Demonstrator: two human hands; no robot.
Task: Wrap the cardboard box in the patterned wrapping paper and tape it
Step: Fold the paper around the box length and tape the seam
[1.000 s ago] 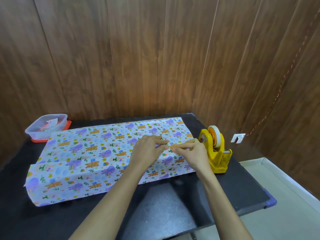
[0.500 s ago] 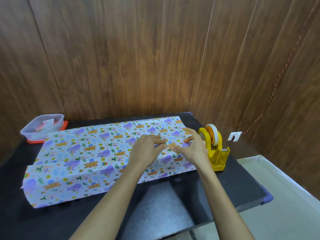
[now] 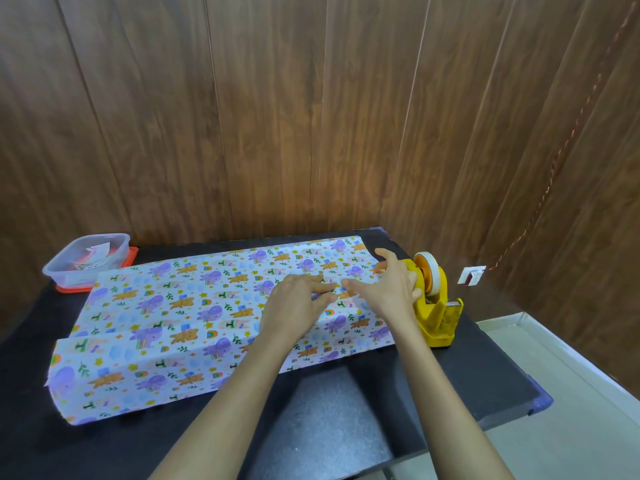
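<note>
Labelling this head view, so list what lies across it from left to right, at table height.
In order: clear plastic container → patterned wrapping paper → left hand, pressing on the paper → right hand → yellow tape dispenser → small white wall fitting.

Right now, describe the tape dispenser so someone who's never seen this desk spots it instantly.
On the black table, go to the right end, just past the patterned wrapping paper. Beside the right hand stands a yellow plastic tape dispenser carrying a pale tape roll. It is the only yellow item; the clear plastic container with a red base sits far left.
</note>
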